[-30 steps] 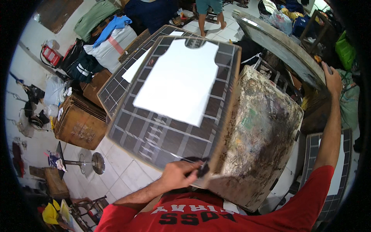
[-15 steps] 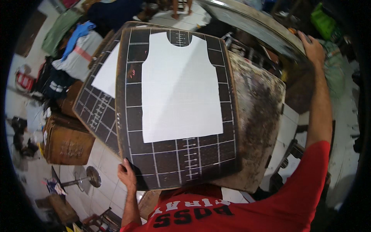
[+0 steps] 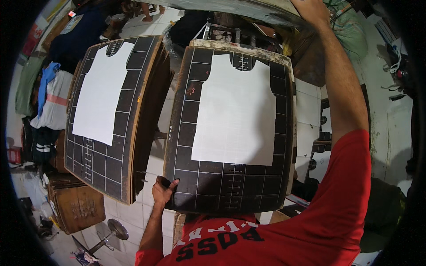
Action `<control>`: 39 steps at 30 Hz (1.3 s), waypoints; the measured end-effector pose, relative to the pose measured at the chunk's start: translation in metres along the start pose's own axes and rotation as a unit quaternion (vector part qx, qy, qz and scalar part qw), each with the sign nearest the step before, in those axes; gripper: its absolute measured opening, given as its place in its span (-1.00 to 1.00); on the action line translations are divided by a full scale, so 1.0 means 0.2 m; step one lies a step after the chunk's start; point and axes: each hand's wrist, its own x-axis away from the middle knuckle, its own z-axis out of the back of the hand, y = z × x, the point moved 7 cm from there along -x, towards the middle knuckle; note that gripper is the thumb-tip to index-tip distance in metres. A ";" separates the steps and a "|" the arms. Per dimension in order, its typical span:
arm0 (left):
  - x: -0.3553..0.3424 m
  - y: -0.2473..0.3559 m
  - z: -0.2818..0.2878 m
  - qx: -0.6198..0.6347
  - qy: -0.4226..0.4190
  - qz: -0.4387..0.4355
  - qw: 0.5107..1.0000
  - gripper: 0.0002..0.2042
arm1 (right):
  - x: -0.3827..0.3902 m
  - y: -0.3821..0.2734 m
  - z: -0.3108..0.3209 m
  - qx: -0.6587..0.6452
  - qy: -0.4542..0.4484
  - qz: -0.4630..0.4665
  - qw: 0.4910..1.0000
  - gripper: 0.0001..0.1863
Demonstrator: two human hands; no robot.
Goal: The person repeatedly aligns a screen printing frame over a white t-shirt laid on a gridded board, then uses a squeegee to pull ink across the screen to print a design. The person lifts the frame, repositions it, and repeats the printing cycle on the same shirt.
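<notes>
My left hand (image 3: 163, 190) grips the lower left edge of a dark gridded board (image 3: 185, 133), on which a white shirt-shaped sheet (image 3: 233, 111) lies flat. The board rests over a pale, stained platen (image 3: 213, 44), whose edge shows behind it. My raised right hand (image 3: 310, 11) holds the rim of a weathered hinged frame (image 3: 270, 13) at the top, fingertips partly cut off by the image edge. To the left stands a stack of similar boards (image 3: 146, 119), topped by another white shirt-shaped sheet (image 3: 97, 97).
A round-based metal stand (image 3: 116, 229) and wooden boards (image 3: 80, 206) sit lower left. Wrapped bundles (image 3: 53, 106) line the left side. A person's legs (image 3: 146, 11) show at the back. A green sack (image 3: 350, 35) and more gridded boards (image 3: 324, 122) are at the right.
The held board has moved right and swung square over the stained platen, separating from the left stack. My left hand moved with it; my view has shifted, with my right arm now higher in frame.
</notes>
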 end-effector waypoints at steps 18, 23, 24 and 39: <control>-0.04 0.22 0.02 0.028 -0.011 -0.002 1.000 -0.35 | -0.18 -0.01 0.05 -0.033 -0.002 0.015 0.999 -0.24; -0.06 0.23 0.02 0.028 -0.011 0.007 1.000 -0.36 | -0.19 -0.01 0.07 -0.039 -0.003 0.024 0.999 -0.23; -0.06 0.23 0.02 0.020 -0.012 0.012 1.000 -0.36 | -0.19 -0.02 0.07 -0.039 -0.003 0.032 0.999 -0.23; -0.15 0.14 -0.09 -0.001 -0.017 -0.025 1.000 -0.33 | -0.25 0.02 0.02 -0.029 -0.024 0.058 0.998 -0.17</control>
